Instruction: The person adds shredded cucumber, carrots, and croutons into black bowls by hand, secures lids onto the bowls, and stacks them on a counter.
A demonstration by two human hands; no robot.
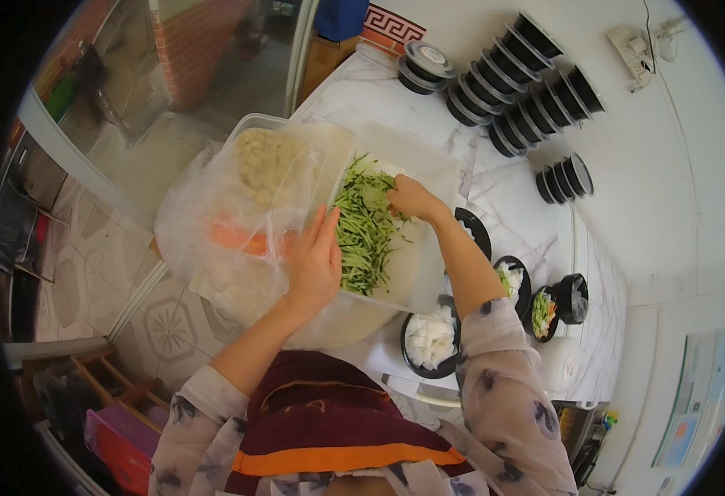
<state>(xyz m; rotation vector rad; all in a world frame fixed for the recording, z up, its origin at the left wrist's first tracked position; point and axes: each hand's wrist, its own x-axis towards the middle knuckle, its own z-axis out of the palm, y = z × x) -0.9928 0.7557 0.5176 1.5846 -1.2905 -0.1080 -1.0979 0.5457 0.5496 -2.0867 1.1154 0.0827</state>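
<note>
A translucent plastic tub (413, 288) in front of me holds a heap of green shredded cucumber (362, 248). My right hand (417, 199) is curled at the heap's right side, with shreds at its fingertips. My left hand (314, 266) lies flat at the tub's left edge, fingers extended, against a clear plastic bag (182, 211). Under that film sit pale yellowish chunks (272, 164) and an orange food (244, 239), both blurred by the plastic. Below my right forearm, a black bowl (407, 356) holds white, wide noodle-like pieces (429, 335).
Stacks of black lidded bowls (505, 77) stand along the wall on the marble-patterned counter (492, 180). To the right are a black bowl with white and green food (511, 279), a smaller bowl of mixed shreds (543, 315) and a white container (561, 366).
</note>
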